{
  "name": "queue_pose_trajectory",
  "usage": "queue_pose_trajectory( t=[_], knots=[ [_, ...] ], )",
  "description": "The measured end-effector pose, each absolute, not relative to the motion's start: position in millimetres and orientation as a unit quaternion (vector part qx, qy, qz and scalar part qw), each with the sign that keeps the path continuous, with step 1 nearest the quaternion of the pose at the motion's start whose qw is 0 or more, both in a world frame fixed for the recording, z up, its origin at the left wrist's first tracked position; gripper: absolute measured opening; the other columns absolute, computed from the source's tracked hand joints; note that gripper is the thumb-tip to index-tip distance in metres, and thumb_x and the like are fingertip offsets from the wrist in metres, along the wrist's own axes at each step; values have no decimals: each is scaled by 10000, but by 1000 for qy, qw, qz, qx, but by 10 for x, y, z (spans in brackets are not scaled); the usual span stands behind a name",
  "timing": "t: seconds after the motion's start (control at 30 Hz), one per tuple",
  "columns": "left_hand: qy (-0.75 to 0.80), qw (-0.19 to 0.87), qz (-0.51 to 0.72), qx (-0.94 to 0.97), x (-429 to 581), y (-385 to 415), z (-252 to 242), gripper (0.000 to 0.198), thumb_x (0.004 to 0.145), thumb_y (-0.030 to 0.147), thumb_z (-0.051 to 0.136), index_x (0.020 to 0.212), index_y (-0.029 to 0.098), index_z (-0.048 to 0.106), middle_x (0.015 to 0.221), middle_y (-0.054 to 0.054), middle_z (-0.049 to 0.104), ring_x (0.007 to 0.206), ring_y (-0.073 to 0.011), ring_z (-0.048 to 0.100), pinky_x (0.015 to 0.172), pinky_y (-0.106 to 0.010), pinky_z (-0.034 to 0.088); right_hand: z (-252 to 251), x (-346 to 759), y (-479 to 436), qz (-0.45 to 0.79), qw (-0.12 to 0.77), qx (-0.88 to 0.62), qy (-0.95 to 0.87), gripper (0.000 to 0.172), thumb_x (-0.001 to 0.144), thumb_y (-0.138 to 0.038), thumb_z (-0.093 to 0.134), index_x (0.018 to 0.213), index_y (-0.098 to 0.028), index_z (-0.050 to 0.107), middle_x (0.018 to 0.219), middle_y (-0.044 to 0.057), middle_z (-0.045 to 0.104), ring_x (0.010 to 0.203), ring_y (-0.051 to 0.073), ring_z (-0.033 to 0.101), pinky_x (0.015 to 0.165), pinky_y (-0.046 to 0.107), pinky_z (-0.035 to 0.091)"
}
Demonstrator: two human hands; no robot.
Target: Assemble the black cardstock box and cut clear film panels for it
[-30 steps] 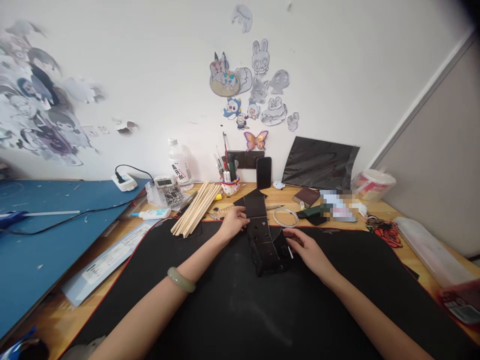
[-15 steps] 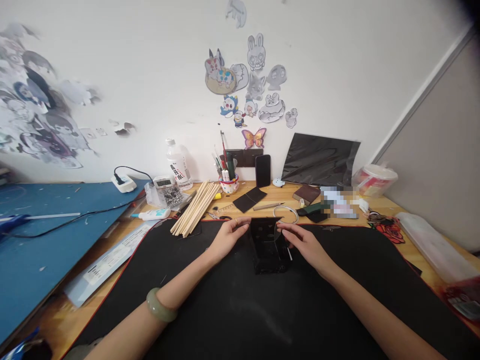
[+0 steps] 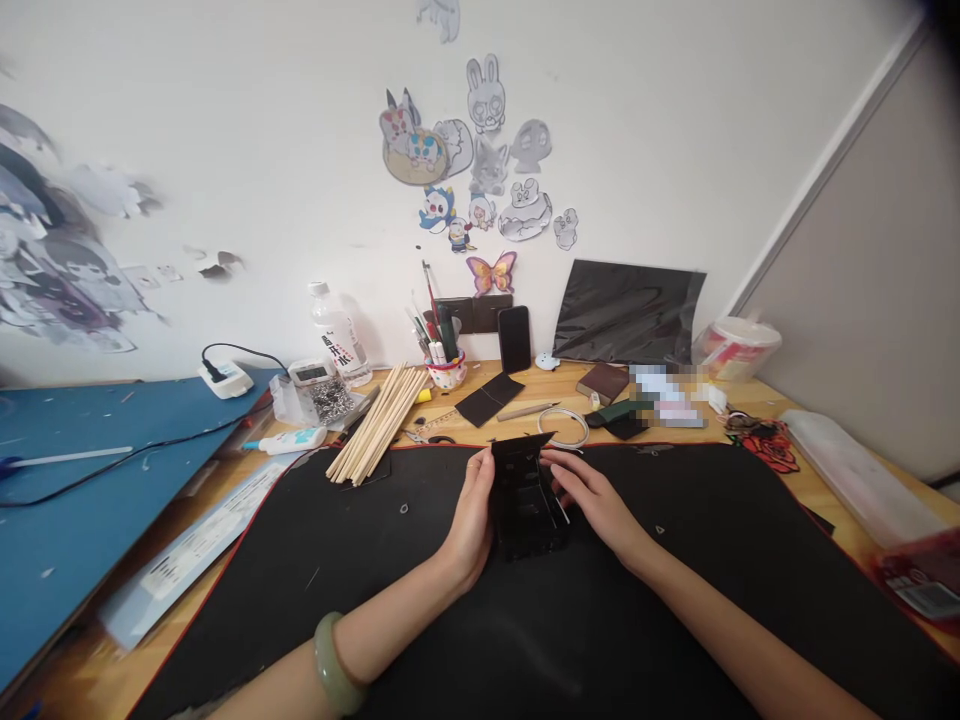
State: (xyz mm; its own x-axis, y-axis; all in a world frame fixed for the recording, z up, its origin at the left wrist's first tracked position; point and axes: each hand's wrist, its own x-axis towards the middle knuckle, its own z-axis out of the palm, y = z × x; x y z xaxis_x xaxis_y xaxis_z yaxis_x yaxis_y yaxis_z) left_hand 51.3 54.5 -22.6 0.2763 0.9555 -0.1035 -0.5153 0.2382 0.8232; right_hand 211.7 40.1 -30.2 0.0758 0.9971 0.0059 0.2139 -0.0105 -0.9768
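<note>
A small black open box [image 3: 529, 500] with a raised back panel stands on the black desk mat [image 3: 300, 600], its details dim against the dark surface. My left hand [image 3: 471, 515] is closed along the box's left side, thumb up by the top edge of the panel; its other fingers are partly hidden behind the box. On the opposite side, my right hand [image 3: 592, 490] has its fingers bent against the right wall near the top. A thin white strip shows beneath those fingers at the box's right edge.
Wooden sticks [image 3: 379, 425] lie at the mat's back left edge, with scissors [image 3: 427, 438] beside them. Behind the box are a wire ring [image 3: 564, 428], a pencil [image 3: 529, 411] and a black phone [image 3: 514, 340]. A pen cup [image 3: 448, 370] and bottle [image 3: 341, 335] stand by the wall.
My left hand has shifted down and wrapped along the box's left side. The box's raised panel has turned and tilted slightly. The camera view has moved a little to the right.
</note>
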Motion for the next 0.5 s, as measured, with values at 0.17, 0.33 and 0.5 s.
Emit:
queue_pose_trajectory(
  t=[0.17, 0.33, 0.5],
  knots=[
    [332, 726, 501, 333, 570, 556, -219, 262, 833, 440, 491, 955, 209, 518, 1071, -19, 583, 1063, -189, 498, 893, -287, 367, -280, 2106, 363, 439, 453, -568, -529, 392, 827, -442, 420, 1073, -199, 604, 1023, 73, 609, 814, 177, 567, 634, 279, 489],
    [332, 729, 497, 333, 571, 585, -227, 295, 830, 420, 505, 1023, 198, 523, 1123, -43, 565, 1105, -200, 476, 903, -280, 362, -256, 2117, 334, 449, 437, -561, -540, 409, 833, -465, 408, 1091, -209, 594, 1072, 77, 571, 874, 189, 561, 661, 288, 490],
    [313, 750, 466, 349, 545, 550, -186, 200, 811, 325, 554, 965, 198, 549, 1026, -33, 615, 1014, -204, 542, 862, -290, 396, -229, 2137, 342, 432, 428, -569, -553, 310, 753, -397, 556, 995, -212, 613, 1016, 46, 561, 860, 186, 550, 789, 320, 446]
  ],
)
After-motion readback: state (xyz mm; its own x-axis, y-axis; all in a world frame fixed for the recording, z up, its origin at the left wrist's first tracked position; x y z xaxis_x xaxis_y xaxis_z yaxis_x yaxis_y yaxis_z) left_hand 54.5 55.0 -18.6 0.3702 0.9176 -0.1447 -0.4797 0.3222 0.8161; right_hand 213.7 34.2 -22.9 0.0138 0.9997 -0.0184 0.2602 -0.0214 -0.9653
